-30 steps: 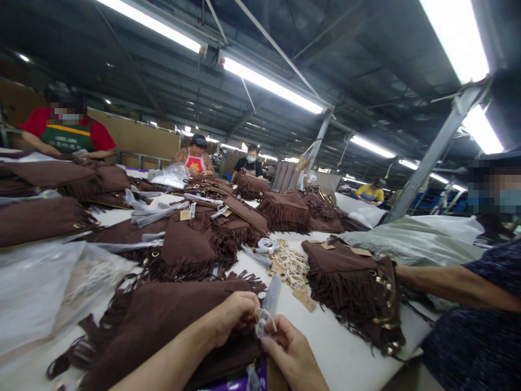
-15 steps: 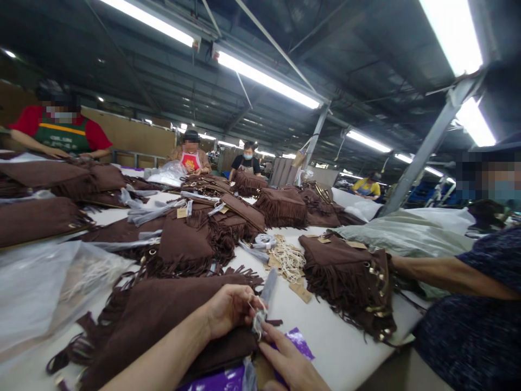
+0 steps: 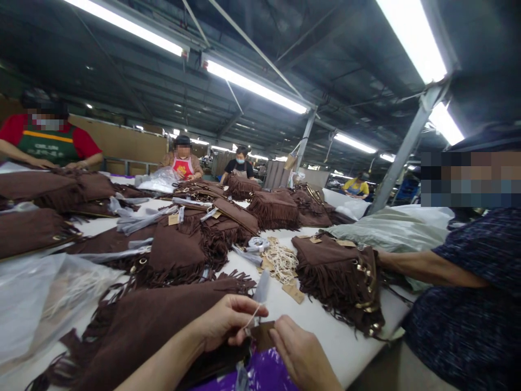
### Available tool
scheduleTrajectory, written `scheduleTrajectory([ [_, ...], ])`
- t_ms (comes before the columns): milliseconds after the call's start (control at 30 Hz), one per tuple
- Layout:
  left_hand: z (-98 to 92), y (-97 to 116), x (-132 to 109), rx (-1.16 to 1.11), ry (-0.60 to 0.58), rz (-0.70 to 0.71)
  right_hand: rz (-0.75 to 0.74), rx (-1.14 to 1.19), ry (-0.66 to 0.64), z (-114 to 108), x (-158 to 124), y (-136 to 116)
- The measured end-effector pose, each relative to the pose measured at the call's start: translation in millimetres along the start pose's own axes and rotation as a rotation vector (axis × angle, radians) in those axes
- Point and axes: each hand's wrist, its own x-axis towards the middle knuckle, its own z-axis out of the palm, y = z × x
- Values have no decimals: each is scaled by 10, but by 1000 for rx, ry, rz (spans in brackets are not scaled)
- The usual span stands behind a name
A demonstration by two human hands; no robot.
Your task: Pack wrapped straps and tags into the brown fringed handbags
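My left hand (image 3: 228, 321) is pinched on a thin white string (image 3: 253, 314) just above a brown fringed bag (image 3: 150, 320) lying in front of me. My right hand (image 3: 299, 355) is closed on a small brown tag (image 3: 262, 335) at the other end of the string. A narrow clear plastic strip (image 3: 260, 287) stands up between my hands. Purple material (image 3: 264, 374) lies under my right hand at the table's near edge.
A pile of white strings and card tags (image 3: 280, 263) lies mid-table. A person at the right reaches an arm (image 3: 423, 269) to another fringed bag (image 3: 342, 277). Several bags (image 3: 277, 209), clear plastic sheets (image 3: 32, 298) and grey sacks (image 3: 386, 233) cover the white table (image 3: 325, 331). Other people work at the far side.
The view has tilted and shifted. My hands have drawn apart a little, the string is now stretched between them, and my right hand has taken the brown tag.
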Motion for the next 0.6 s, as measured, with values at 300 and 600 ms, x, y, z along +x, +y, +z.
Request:
scheduleTrajectory([
  [300, 212, 101, -77, 456, -46, 353, 19, -31, 17, -56, 370, -122],
  [600, -115, 134, 110, 19, 417, 273, 187, 139, 80, 187, -69, 80],
])
